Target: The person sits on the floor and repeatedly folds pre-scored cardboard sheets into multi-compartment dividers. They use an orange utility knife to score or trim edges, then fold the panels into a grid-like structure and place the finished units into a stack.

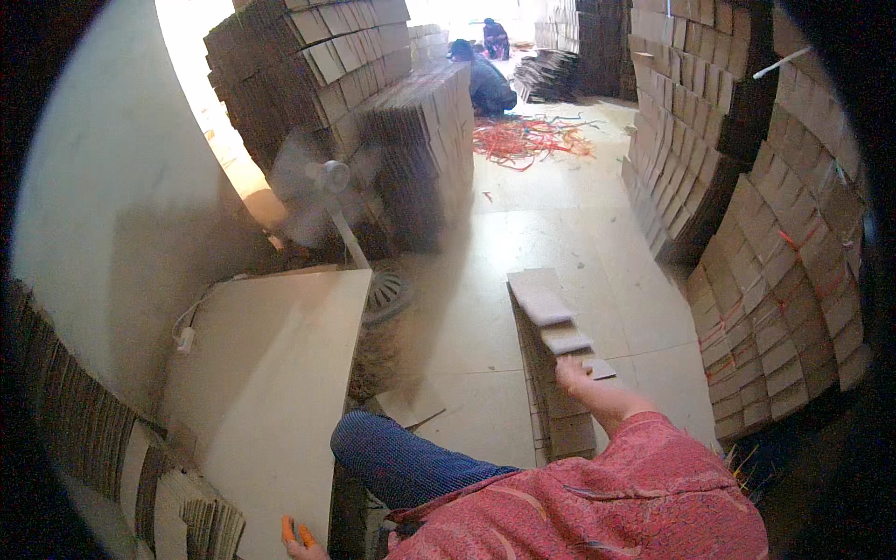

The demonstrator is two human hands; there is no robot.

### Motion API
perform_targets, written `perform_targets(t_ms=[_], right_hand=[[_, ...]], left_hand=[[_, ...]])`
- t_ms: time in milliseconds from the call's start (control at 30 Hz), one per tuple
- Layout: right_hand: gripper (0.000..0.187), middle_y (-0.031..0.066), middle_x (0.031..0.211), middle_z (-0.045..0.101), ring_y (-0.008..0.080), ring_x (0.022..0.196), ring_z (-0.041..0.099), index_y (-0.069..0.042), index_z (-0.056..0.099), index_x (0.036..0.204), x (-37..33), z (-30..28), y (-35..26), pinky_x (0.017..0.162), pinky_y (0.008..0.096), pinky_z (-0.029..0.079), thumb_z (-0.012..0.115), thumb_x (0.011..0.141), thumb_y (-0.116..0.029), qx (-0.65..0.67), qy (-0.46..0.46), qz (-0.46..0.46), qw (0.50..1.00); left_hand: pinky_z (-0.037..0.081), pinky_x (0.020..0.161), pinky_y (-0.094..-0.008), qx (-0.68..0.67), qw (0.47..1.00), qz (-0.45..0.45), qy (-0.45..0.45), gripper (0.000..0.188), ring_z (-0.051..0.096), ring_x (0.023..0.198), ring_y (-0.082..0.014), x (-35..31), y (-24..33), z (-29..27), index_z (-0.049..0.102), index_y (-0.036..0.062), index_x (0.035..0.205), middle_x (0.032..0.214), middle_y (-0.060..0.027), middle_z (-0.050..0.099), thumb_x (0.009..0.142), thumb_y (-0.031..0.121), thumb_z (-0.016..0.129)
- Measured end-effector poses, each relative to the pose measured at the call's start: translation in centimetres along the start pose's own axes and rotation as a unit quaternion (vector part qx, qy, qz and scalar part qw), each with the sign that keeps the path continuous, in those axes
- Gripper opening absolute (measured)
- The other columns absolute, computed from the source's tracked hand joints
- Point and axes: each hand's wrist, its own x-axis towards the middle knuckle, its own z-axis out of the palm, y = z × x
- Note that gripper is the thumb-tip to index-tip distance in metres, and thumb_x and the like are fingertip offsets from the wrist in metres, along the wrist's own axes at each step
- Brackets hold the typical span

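Note:
My right arm reaches out to a tall stack of folded cardboard pieces standing on the floor to my right. At its near end my right hand is closed on a small cardboard piece, whose pale end sticks out beside the fingers. Low at the near edge of a pale tabletop, my left hand shows orange covers on its fingers. Those fingers are stretched out and slightly apart, with nothing visible in them. The lower part of this hand is cut off by the picture's edge.
A spinning fan stands beyond the table. High cardboard stacks rise at back left and along the right. More cardboard pieces stand at lower left. Red strips litter the floor near a crouching person.

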Motion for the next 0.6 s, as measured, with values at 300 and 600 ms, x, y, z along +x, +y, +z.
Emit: perform_targets(t_ms=[300, 600], right_hand=[[0.037, 0.0127, 0.126, 0.049, 0.0355, 0.118, 0.045, -0.010, 0.051, 0.121, -0.9, 4.5, -2.5, 0.090, 0.0664, 0.032, 0.049, 0.089, -0.028, -0.032, 0.018, -0.087, 0.996], [0.035, 0.0222, 0.098, 0.062, 0.0410, 0.092, 0.058, -0.004, 0.060, 0.107, -7.3, 2.1, -13.8, 0.078, 0.0460, 0.048, 0.062, 0.082, -0.029, 0.134, 0.086, -0.388, 0.908]], left_hand=[[0.044, 0.093, -0.0364, 0.197, 0.978, 0.057, 0.031, 0.048, 0.054, 0.106, -0.0299, 2.3, -6.7, -6.8, 0.040, -0.0035, 0.132, 0.129, -0.0191, 0.049, 0.096, 0.027, 0.047], [0.032, 0.103, -0.0431, 0.593, 0.781, -0.081, 0.176, 0.056, 0.036, 0.126, -0.0328, 14.8, -4.2, -15.8, 0.029, 0.0000, 0.140, 0.142, -0.0194, 0.031, 0.094, 0.028, 0.047]])
